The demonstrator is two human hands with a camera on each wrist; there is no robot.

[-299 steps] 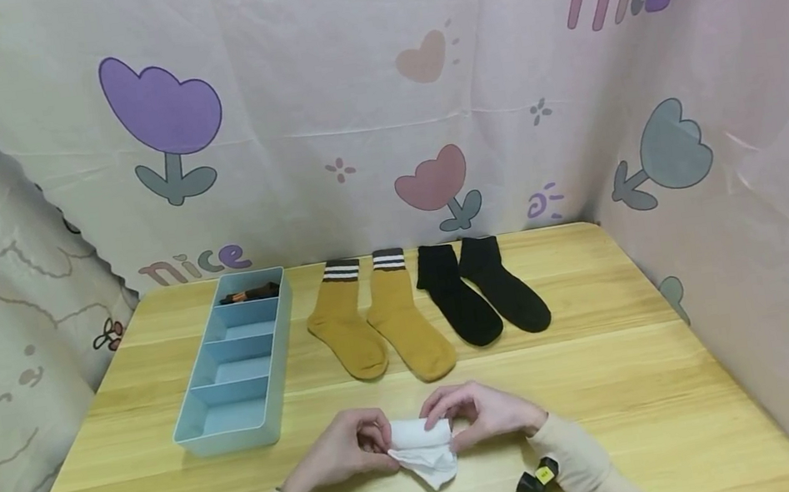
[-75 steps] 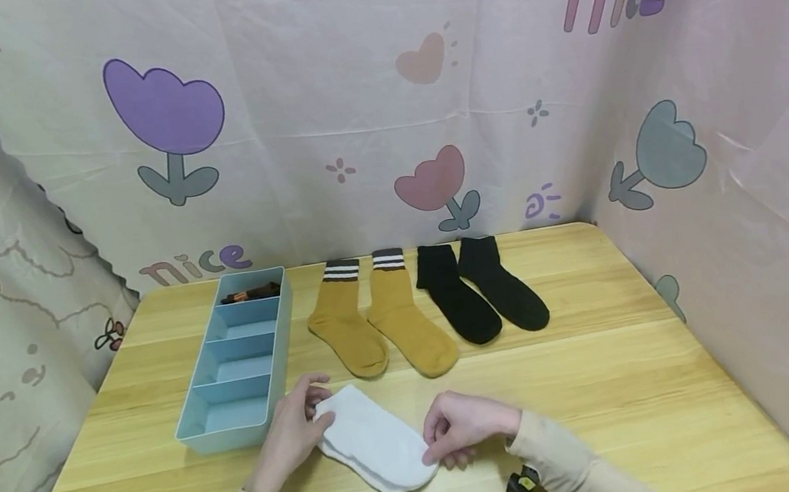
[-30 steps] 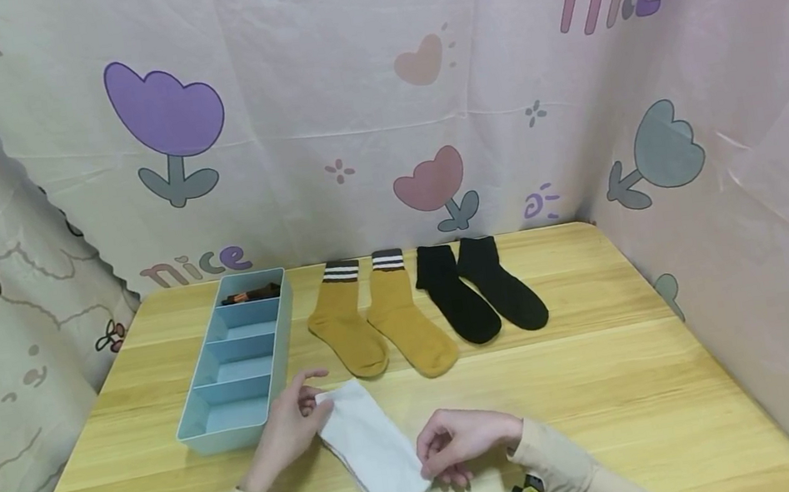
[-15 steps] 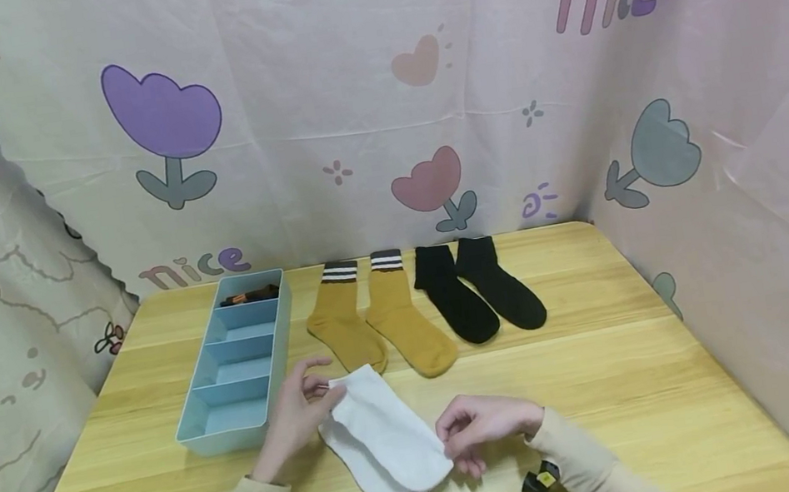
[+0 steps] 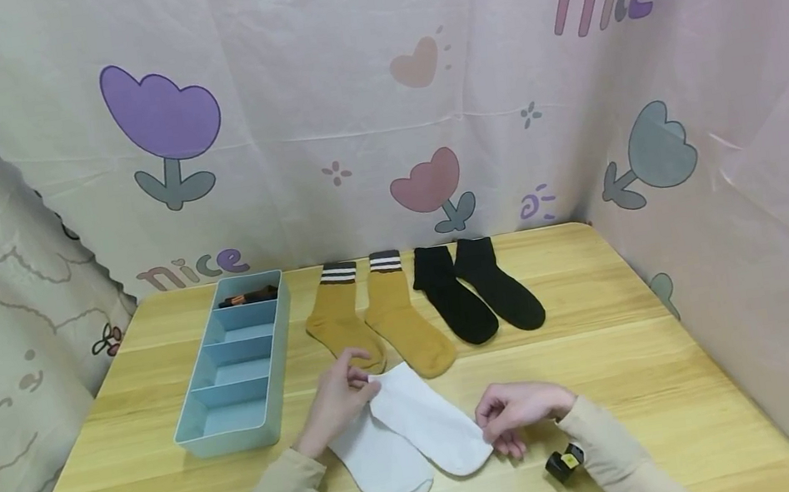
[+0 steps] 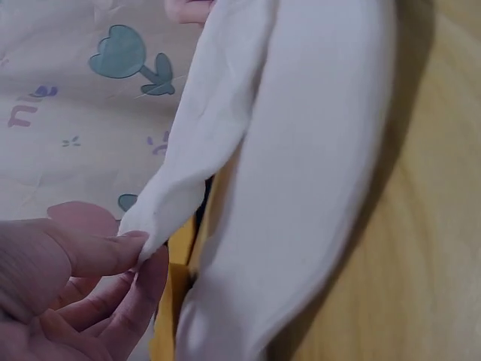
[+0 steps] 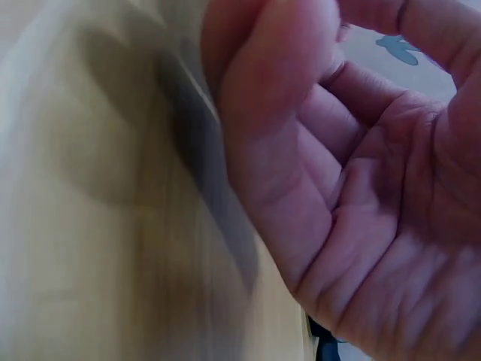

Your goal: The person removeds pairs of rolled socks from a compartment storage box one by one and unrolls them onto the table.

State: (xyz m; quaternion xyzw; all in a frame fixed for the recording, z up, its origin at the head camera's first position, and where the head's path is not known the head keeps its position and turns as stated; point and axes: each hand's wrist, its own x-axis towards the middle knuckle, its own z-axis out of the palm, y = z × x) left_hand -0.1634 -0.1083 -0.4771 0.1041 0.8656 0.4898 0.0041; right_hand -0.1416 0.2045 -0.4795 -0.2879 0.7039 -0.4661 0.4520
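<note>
A white sock is stretched between both hands, raised a little off the table in the left wrist view. My left hand pinches its cuff between thumb and fingers. At the toe end, my right hand pinches the edge of the fabric; the right wrist view is blurred and hardly shows the sock. A second white sock lies on the table to the left, its upper part partly covered by the first sock and my left hand. Two mustard socks with striped cuffs lie just beyond the hands.
A light blue box with several compartments stands at the left; its far compartment holds a dark brown item. Two black socks lie at the back right. A patterned curtain hangs behind the wooden table.
The rolled white bundle from ten seconds ago is now two flat socks. Lately both hands have moved right with the upper sock, sliding it off the lower one, which stays behind.
</note>
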